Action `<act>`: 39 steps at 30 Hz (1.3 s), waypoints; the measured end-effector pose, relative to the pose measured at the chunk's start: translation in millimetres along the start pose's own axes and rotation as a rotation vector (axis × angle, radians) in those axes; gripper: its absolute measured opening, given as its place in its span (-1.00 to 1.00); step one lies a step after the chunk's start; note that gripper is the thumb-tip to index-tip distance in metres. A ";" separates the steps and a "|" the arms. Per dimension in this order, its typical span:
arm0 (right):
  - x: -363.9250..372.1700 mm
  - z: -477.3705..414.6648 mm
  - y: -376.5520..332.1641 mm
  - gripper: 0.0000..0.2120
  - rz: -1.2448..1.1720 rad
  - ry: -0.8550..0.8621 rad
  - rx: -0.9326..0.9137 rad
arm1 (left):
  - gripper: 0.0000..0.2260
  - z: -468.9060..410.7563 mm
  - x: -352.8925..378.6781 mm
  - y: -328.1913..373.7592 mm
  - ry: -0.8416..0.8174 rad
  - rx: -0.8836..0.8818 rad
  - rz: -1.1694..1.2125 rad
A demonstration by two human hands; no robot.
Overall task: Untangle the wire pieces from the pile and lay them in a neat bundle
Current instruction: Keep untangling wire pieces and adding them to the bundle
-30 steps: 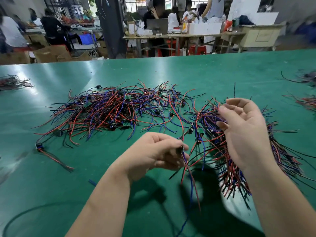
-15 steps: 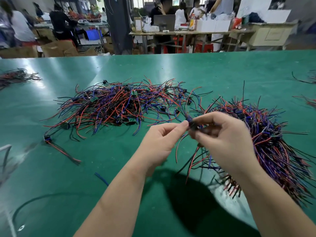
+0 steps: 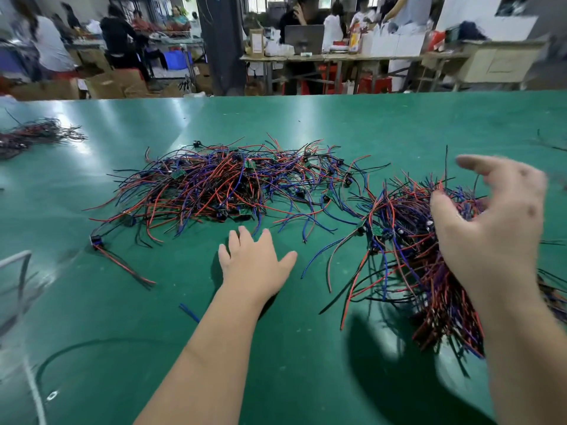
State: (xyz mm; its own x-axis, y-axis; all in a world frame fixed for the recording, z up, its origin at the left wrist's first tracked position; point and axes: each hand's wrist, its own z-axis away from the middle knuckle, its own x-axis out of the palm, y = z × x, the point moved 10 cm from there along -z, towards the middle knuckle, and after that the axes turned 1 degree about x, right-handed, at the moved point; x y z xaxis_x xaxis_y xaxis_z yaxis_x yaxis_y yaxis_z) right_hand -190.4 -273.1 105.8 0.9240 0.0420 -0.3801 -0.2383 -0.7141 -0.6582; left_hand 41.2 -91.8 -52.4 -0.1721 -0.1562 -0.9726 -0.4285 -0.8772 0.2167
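A tangled pile of red, blue and black wire pieces (image 3: 221, 188) with small green boards and black connectors lies in the middle of the green table (image 3: 276, 348). To the right lies a denser bundle of the same wires (image 3: 408, 262). My left hand (image 3: 254, 265) stretches forward with straight, spread fingers just short of the pile's near edge, holding nothing. My right hand (image 3: 497, 228) hovers over the top of the bundle with fingers spread and loosely bent; I see no wire gripped in it.
One stray wire piece with a black connector (image 3: 119, 259) lies left of the pile, and a short blue scrap (image 3: 189, 312) lies near my left forearm. Another wire heap (image 3: 33, 136) sits at the far left. People work at benches beyond the table's far edge.
Both hands pinched a single wire piece between them before. Now that piece is released at the bundle; my left hand has moved forward toward the pile and my right hand has swung right and spread.
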 end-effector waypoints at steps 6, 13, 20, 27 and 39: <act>19.2 12.1 -18.2 -0.70 -0.068 -0.090 -0.066 | -0.57 0.2 -27.3 -1.1 0.200 0.015 0.143; 70.2 34.2 -5.7 -0.72 -0.475 -0.465 0.246 | -0.93 34.1 -92.7 4.9 0.573 0.169 1.116; 109.7 69.2 -30.8 -0.51 -0.633 -0.809 0.156 | -0.68 87.8 -108.0 86.6 0.146 0.809 1.271; 95.1 77.7 -62.8 -0.75 -0.419 -0.775 -0.243 | -0.36 37.4 -31.0 47.9 -0.312 0.072 1.142; 125.7 92.2 -50.3 -0.61 -0.135 -0.945 -0.191 | -0.80 22.6 -46.7 21.6 -0.079 -0.029 1.569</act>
State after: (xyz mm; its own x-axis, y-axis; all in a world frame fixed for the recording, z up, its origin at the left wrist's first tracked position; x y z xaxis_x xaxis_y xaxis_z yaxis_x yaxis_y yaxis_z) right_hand -89.8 -167.5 31.2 0.2992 0.6157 -0.7290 -0.0184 -0.7601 -0.6495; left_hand 20.0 -93.2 -0.4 -0.4566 -0.8623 0.2190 0.2312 0.1227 0.9651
